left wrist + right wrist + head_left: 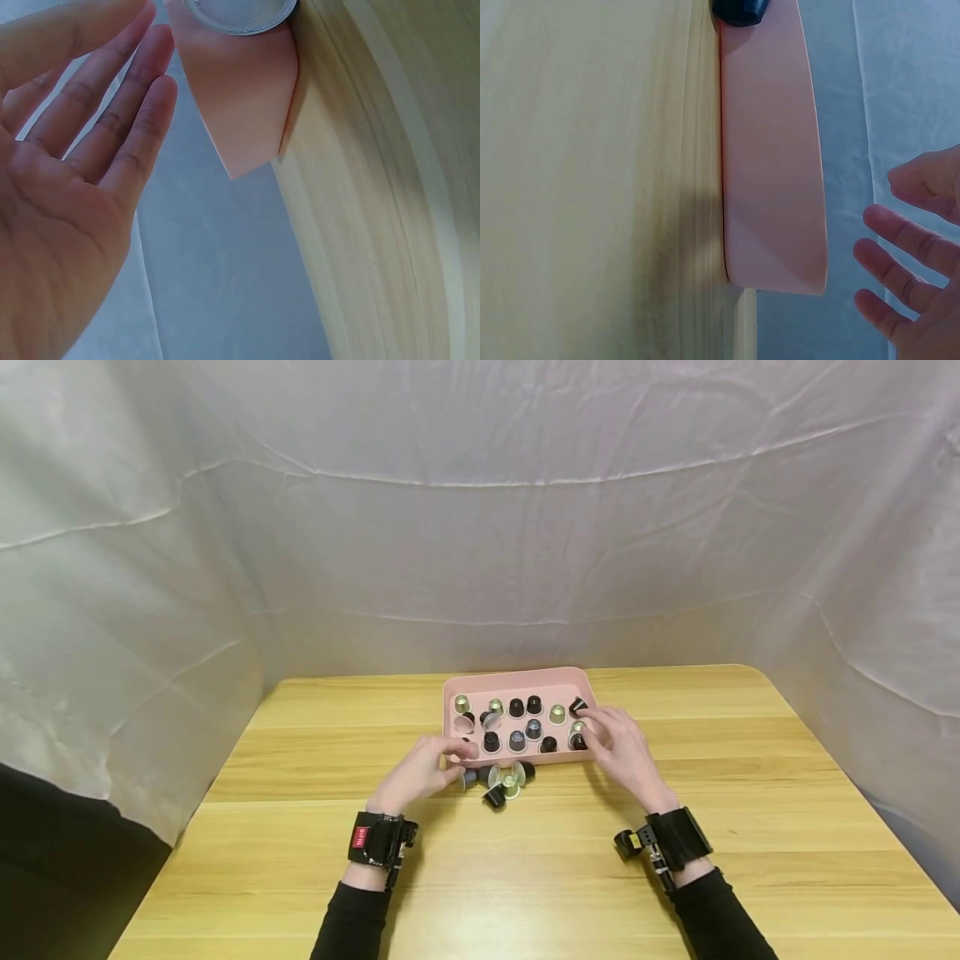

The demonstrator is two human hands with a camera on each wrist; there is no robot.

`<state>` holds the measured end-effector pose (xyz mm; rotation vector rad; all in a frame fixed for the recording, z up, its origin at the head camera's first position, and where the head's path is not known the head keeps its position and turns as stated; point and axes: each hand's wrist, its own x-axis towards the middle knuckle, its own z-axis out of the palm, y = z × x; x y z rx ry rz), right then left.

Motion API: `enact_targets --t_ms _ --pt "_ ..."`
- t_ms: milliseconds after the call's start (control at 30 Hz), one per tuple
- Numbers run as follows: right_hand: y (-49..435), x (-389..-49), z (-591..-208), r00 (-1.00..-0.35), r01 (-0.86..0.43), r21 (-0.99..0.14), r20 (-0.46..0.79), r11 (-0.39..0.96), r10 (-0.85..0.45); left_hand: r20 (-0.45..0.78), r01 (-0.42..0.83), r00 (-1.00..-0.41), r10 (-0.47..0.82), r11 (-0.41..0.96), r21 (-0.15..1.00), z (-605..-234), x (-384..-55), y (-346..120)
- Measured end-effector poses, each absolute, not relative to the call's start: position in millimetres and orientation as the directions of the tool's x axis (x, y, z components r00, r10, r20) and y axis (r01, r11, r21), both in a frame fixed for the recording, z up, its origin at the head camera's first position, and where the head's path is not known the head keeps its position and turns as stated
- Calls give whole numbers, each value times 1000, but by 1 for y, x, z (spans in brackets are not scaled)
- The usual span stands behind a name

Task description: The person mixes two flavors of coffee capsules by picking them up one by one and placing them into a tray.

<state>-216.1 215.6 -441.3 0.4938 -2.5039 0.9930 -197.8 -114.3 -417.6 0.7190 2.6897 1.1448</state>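
Observation:
A pink tray on the table holds several coffee capsules, mostly standing upside down, in black, blue and pale green. My left hand hovers at the tray's front left corner, its relaxed fingers holding nothing I can see. Over the tray's right end is my right hand, fingers apart and slightly bent. A tilted black capsule lies by its index fingertip; a pale green capsule sits between index finger and thumb. Each wrist view shows an empty hand above the tray's outer side.
Against the tray's front wall lies a small heap of capsules, among them a black capsule and a green capsule. The wooden table stretches around the tray. Pale cloth hangs behind and at both sides.

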Motion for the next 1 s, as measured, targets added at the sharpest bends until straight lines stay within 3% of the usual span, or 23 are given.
enact_targets --t_ms 500,1000 --pt "217 -217 -444 -852 -465 -565 494 681 -172 96 441 -855 509 620 649 -419 -199 -110" --pt "218 -217 -443 -838 -491 -561 514 667 -185 36 411 -867 497 672 616 -412 -194 -106"
